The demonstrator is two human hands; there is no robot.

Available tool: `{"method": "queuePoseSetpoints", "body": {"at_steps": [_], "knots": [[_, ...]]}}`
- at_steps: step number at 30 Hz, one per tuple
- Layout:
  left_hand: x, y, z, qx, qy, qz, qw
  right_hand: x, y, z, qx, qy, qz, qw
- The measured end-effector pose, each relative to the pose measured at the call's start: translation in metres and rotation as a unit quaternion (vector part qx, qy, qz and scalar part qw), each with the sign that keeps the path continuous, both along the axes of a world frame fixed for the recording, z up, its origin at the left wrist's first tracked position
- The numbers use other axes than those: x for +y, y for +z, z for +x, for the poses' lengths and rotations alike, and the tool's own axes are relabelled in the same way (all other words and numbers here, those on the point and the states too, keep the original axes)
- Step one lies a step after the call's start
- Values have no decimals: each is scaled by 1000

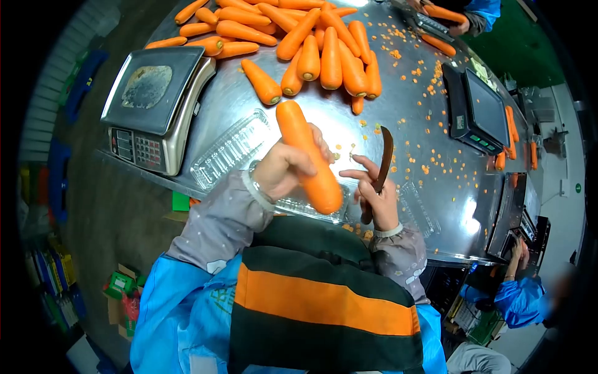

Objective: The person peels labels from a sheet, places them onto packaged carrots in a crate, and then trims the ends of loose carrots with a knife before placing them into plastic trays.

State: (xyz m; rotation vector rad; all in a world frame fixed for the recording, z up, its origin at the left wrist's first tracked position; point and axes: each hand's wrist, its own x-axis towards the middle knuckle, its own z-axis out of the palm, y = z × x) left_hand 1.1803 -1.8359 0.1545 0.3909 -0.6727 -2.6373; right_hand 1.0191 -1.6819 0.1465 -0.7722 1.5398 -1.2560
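My left hand [288, 167] is wrapped round a large carrot [309, 156], which slants across the centre of the view. Just to the right, my right hand [376, 198] holds a knife [385, 156] with a dark, curved blade pointing up; some of its fingers are spread toward the carrot. The knife and the carrot are apart. Under and beside my left forearm lies a clear plastic tray [232, 148], partly hidden. Another clear tray [418, 209] lies right of my right hand. Small carrot slices [425, 169] are scattered over the metal table [386, 234].
A pile of carrots [330, 56] lies beyond my hands. One scale [149, 100] stands at the left, another [479, 115] at the right. A co-worker's hand [460, 26] holds a carrot at the top right; another person [522, 296] is at the lower right.
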Motion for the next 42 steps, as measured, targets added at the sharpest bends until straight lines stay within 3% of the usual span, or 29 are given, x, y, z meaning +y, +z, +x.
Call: {"method": "queuePoseSetpoints", "body": {"at_steps": [3,6,8,12,14,15,16,18,20,22,26,27,29,30,32,34,37,38,40,42], "knots": [[8,-3,-18,49,13,83,995,10,2,8,-159,46,-37,985],[18,-5,-29,21,32,81,996,8,9,18,-95,36,3,995],[20,-5,-33,12,43,61,997,9,10,20,-137,9,-13,990],[64,-31,-30,-108,-62,-245,962,10,-1,18,-235,-24,-54,970],[52,-44,-12,-168,-92,-439,878,5,-4,27,-233,-94,-58,966],[45,-52,2,-196,-108,-527,820,9,1,21,-225,-80,-41,970],[36,-56,15,-312,-83,-553,768,13,4,14,-217,-67,-26,974],[10,-34,32,-406,4,-523,749,26,3,-3,-197,-75,-37,977],[-11,-36,38,-343,95,-497,792,55,-3,-25,-207,-119,-65,969],[-20,-39,38,-300,73,-414,857,98,-3,-52,-172,-199,-43,964],[-35,-51,43,-319,65,-420,847,189,-2,-122,63,-258,105,959],[-41,-56,45,-347,69,-447,821,201,-8,-131,61,-286,92,952],[-59,-68,45,-407,76,-497,762,227,-12,-149,62,-282,193,938],[-79,-95,49,-403,92,-516,750,232,-30,-155,78,-285,185,937],[-101,-98,41,-498,138,-514,685,243,-73,-164,119,-291,125,941],[-124,-98,25,-594,180,-499,605,255,-107,-171,213,-269,137,929],[-155,-105,-3,-618,214,-409,636,256,-104,-160,293,-309,139,894],[-173,-130,-13,-634,223,-388,631,257,-100,-155,326,-320,130,880],[-174,-125,-29,-645,240,-367,626,252,-81,-142,331,-351,114,869],[-188,-124,-28,-612,145,-330,704,243,-71,-134,306,-378,95,868]]}}
